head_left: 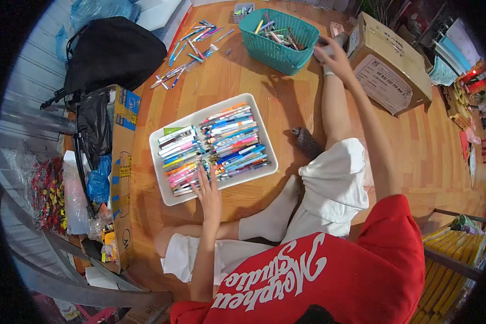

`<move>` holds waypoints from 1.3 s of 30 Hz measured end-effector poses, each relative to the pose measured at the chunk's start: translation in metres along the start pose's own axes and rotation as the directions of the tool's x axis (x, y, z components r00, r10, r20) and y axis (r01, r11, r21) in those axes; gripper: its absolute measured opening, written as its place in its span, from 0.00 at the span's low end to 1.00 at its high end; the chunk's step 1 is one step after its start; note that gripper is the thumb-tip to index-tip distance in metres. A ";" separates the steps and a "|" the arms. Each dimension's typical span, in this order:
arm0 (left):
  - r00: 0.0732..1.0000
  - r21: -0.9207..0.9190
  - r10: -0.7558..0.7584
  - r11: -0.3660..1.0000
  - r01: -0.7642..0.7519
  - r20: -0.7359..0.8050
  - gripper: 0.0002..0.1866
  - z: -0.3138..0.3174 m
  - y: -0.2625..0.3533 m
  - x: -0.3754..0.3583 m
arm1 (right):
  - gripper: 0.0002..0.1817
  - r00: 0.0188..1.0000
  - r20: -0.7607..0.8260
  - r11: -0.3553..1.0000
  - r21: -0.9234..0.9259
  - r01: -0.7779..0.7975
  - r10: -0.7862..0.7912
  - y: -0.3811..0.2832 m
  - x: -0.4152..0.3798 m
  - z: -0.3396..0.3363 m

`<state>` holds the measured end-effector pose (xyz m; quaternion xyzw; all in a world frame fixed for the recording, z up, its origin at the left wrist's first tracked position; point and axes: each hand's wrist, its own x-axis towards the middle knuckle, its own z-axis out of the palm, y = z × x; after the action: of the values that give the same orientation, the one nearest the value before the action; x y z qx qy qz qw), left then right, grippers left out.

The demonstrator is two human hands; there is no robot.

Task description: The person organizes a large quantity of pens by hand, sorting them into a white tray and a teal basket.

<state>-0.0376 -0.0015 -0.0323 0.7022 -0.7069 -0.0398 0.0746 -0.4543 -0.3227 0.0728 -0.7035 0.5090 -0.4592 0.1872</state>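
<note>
A: What was hidden or hard to make out?

B: The lens cut a dark ring round the view. The right hand (333, 55) reached far out, between the basket (278, 40) and the carton (390, 63); its fingers were blurred, so whether the grip held anything could not be told. One foot lay under the white shorts (332, 186).

A: And the left hand?

B: The left hand (209, 190) lay flat at the near rim of the tray (164, 191), fingers spread and open, tips touching the pens (216, 146), nothing clasped. The tray sat on the wooden floor (302, 102), just ahead of the person's crossed legs, its pens packed in two rows.

A: Any writing?

B: The red shirt (329, 281) bore white script, seen upside down and only partly legible, ending in "Studio". The carton carried a printed label, too small to read. The box (123, 162) at left showed blue and yellow marks, unreadable.

A: What else lay about?

B: Loose pens (191, 48) were scattered on the floor beyond the tray, near a black bag (113, 54). The teal basket held more pens. A small grey thing (308, 143) lay beside the right knee. Yellow packets (451, 259) filled a rack at right.
</note>
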 end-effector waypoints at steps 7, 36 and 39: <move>0.996 -0.018 0.053 0.998 -0.055 -0.078 0.42 0.012 -0.009 0.003 | 0.19 0.766 -0.566 0.953 0.180 -0.244 0.303 0.002 -0.235 -0.125; 0.725 -0.465 -0.084 0.815 -0.344 -0.684 0.40 -0.147 0.128 -0.081 | 0.20 0.788 -0.616 1.000 -0.005 0.031 -0.027 -0.268 -0.360 -0.205; 0.704 -0.541 -0.159 0.761 -0.359 -0.692 0.41 -0.174 0.130 -0.096 | 0.19 0.795 -0.581 0.985 -0.090 0.149 -0.174 -0.289 -0.343 -0.217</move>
<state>-0.1371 0.1041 0.1556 0.5509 -0.6054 -0.0040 0.5744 -0.4996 0.1453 0.2378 -0.5719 0.4889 -0.6579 -0.0327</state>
